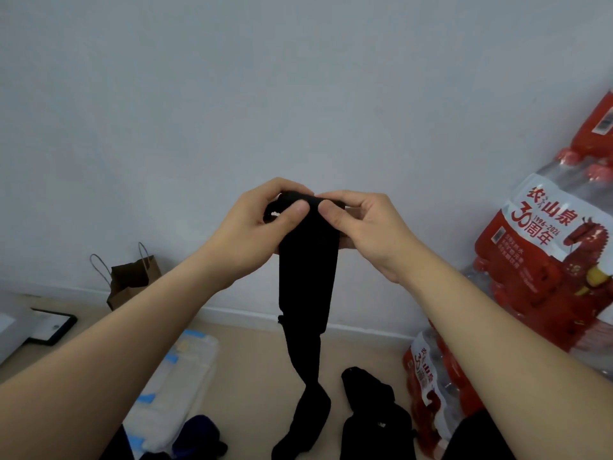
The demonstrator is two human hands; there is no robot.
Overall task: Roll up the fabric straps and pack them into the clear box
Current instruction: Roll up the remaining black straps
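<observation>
A left hand (262,227) and right hand (368,230) pinch the part-rolled top of a black strap (306,277), each grip tight on it. Soft and limp, seemingly light, it hangs to the floor near the box (185,370); pinching at the roll's edges should keep it neat.

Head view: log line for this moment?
left hand: pinches long black fabric strap top; right hand: pinches same; tail: hanging; clear plastic box: lower left
</observation>
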